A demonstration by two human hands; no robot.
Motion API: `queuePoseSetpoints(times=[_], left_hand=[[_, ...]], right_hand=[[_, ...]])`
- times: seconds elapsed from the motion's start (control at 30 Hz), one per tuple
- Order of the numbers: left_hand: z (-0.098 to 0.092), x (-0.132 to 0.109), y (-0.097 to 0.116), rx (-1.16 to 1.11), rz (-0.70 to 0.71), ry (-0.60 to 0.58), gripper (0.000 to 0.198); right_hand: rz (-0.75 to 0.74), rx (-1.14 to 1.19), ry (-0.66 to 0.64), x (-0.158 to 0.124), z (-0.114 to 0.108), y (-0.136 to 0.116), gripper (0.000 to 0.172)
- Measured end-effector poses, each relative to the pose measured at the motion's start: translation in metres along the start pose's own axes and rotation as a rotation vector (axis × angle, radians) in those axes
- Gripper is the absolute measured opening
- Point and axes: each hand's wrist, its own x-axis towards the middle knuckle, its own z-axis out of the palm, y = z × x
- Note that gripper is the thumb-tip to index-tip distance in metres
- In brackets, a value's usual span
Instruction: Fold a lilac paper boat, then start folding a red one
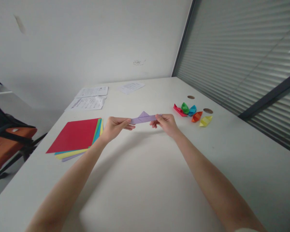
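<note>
Purple paper [143, 118] (folded long and thin) is pinched at each end by left hand [116, 126] and right hand [165, 123] above the worktop [145, 180]; mid-fold, it needs steady fingers.

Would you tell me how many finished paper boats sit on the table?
5, by the window: red boat, green boat, blue boat, orange boat, yellow boat; none looks hidden.
</note>
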Motion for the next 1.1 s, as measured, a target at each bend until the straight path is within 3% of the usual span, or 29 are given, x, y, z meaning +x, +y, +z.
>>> queuePoseSetpoints(times=[0.13,0.23,0.4,0.57,0.7,0.83,0.97,1.1], left_hand=[[0.0,-0.003,0.002,0.096,0.078,0.066,0.036],[0.001,-0.003,0.004,0.025,0.06,0.101,0.039],[0.001,0.002,-0.001,-0.177,-0.019,0.117,0.044],[0.004,0.001,-0.006,0.006,0.107,0.103,0.041],[0.005,-0.002,-0.003,0.018,0.145,0.071,0.045],[0.004,0.001,-0.004,-0.039,0.061,0.12,0.04],[0.005,0.002,-0.008,-0.212,-0.081,0.063,0.04],[0.008,0.0,-0.012,-0.236,-0.141,0.053,0.032]], right_hand=[[0.046,-0.041,0.023,0.0,0.001,-0.007,0.029],[0.044,-0.081,0.061,0.0,0.001,-0.011,0.026],[0.016,-0.084,0.063,0.0,0.002,-0.01,0.033],[-0.014,-0.116,0.063,0.001,0.003,-0.01,0.035],[0.018,-0.131,0.083,0.001,0.002,-0.011,0.043],[0.017,-0.154,0.056,0.0,0.005,-0.013,0.038],[0.084,-0.142,0.073,-0.001,0.011,-0.013,0.04],[0.187,-0.152,0.038,-0.002,0.02,-0.01,0.043]])
